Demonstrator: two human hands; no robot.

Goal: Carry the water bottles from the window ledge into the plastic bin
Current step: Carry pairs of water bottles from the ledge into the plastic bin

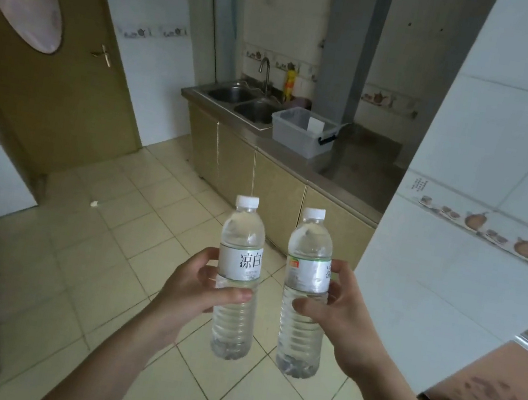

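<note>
I observe a tiled kitchen: pale square floor tiles (pixel 150 251) run from my position to a steel-topped desk (pixel 357 169) on beige cabinet fronts along the far wall. A double sink (pixel 247 102) with a curved tap (pixel 265 72) is set into the left end of that desk. The plastic bin (pixel 301 131), translucent with no lid on it, stands on the desk just right of the sink, its near edge close to the desk's front lip; a white slip shows inside. The desk top to the right of the bin is bare steel. A brown door (pixel 52 62) with an oval pane stands at left. A white tiled wall corner (pixel 424 225) projects at right, narrowing the passage toward the desk. The floor between is open apart from a small white scrap (pixel 94 204). A brown surface (pixel 496 385) edges in at lower right, well clear of the arms. My left hand (pixel 196 289) is wrapped around the left water bottle (pixel 238 275), thumb across its front. My right hand (pixel 341 312) grips the right water bottle (pixel 305 289) likewise. Both bottles are upright, capped, side by side and apart, held over the floor, well short of the bin.
</note>
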